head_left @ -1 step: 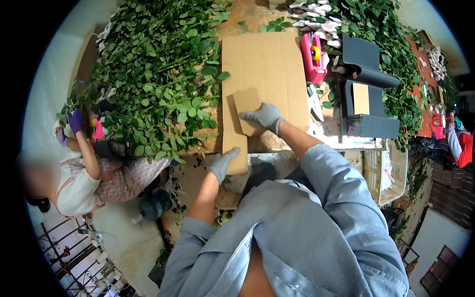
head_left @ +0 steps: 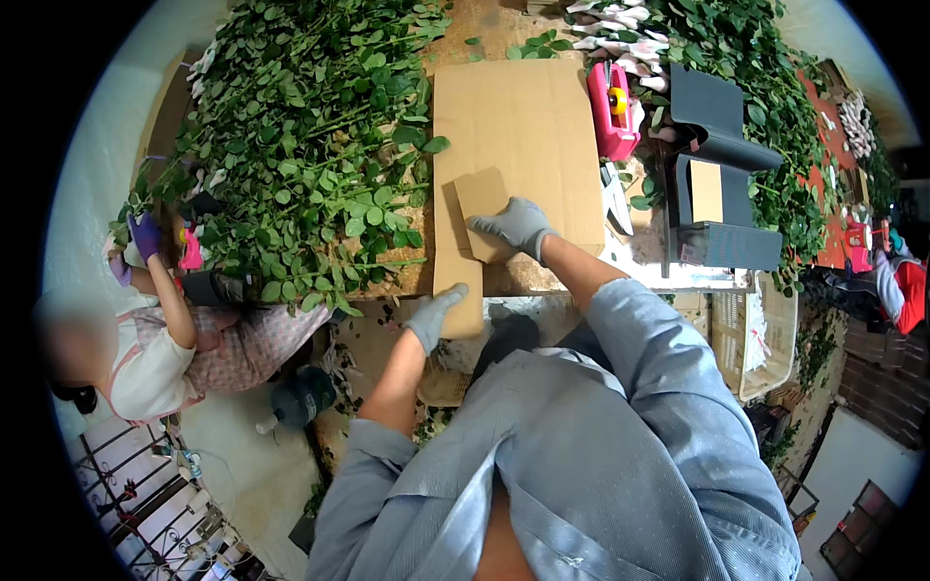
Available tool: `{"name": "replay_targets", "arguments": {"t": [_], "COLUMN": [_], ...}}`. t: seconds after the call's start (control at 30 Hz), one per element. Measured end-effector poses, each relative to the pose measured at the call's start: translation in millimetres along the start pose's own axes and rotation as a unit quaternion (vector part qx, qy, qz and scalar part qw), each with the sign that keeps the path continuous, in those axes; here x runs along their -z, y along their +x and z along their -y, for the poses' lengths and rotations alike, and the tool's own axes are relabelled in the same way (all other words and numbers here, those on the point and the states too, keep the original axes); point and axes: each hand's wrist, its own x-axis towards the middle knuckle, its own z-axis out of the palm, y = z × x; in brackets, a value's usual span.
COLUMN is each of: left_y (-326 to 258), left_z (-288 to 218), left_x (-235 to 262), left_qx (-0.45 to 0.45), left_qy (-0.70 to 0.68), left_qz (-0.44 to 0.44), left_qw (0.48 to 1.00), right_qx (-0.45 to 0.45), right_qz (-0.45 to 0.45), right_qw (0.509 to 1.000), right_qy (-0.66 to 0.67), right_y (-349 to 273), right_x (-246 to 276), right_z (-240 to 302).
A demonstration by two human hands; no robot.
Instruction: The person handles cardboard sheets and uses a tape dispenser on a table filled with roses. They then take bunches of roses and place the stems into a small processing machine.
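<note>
A large flat sheet of brown cardboard (head_left: 518, 116) lies on the worktable, reaching to its near edge. On its near part rests a smaller cardboard piece (head_left: 479, 192), set slightly askew. My right hand (head_left: 518, 227), in a grey glove, is on this smaller piece, thumb pointing left; the underside of its fingers is hidden. A narrow cardboard strip (head_left: 459, 300) juts past the table's near edge toward me. My left hand (head_left: 438, 315), also gloved in grey, grips the strip's left side near its end. Whether strip and sheet are one piece I cannot tell.
Leafy green stems (head_left: 310, 145) are heaped at left. Right of the sheet are a pink tape dispenser (head_left: 612, 111), scissors-like white blades (head_left: 616, 198) and a black stand (head_left: 722, 198). A co-worker in purple gloves (head_left: 145, 235) works at far left. A plastic crate (head_left: 775, 339) sits below right.
My left hand and the strip have shifted very slightly up and to the left. My right hand stays on the smaller piece.
</note>
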Motion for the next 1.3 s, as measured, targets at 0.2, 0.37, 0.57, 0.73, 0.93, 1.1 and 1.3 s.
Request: {"name": "replay_targets", "arguments": {"t": [0.2, 0.37, 0.57, 0.73, 0.93, 1.1, 1.3], "left_y": [-51.3, -86.8, -51.2, -33.5, -21.4, 8.8, 21.9], "left_z": [-110.3, -121.5, -103.7, -118.4, -124.6, -121.0, -168.2], "left_x": [19.5, 37.0, 1.9, -48.5, -53.3, -80.9, -100.0], "left_qx": [0.090, -0.039, -0.281, -0.326, -0.275, -0.284, -0.188], "left_qy": [0.635, 0.204, -0.011, 0.051, -0.037, -0.074, -0.250], "left_qz": [0.001, 0.048, 0.029, 0.049, 0.175, 0.183, 0.272], "left_qw": [0.767, 0.977, 0.959, 0.943, 0.945, 0.938, 0.910], "right_qx": [-0.010, -0.001, 0.132, 0.268, 0.246, 0.260, 0.195], "right_qz": [-0.013, -0.018, -0.075, -0.222, -0.017, -0.162, -0.090], "right_qw": [1.000, 1.000, 0.969, 0.928, 0.926, 0.949, 0.954], "right_qy": [-0.003, 0.018, 0.195, 0.131, 0.285, 0.077, 0.210], "right_y": [-0.9, -5.3, -36.4, -37.1, -80.1, -81.4, -36.7], "right_x": [-5.6, 2.5, -16.6, -24.1, 18.6, 30.0, 76.6], "right_z": [-0.8, -4.8, -5.0, -25.2, -1.9, 2.8, 15.6]}}
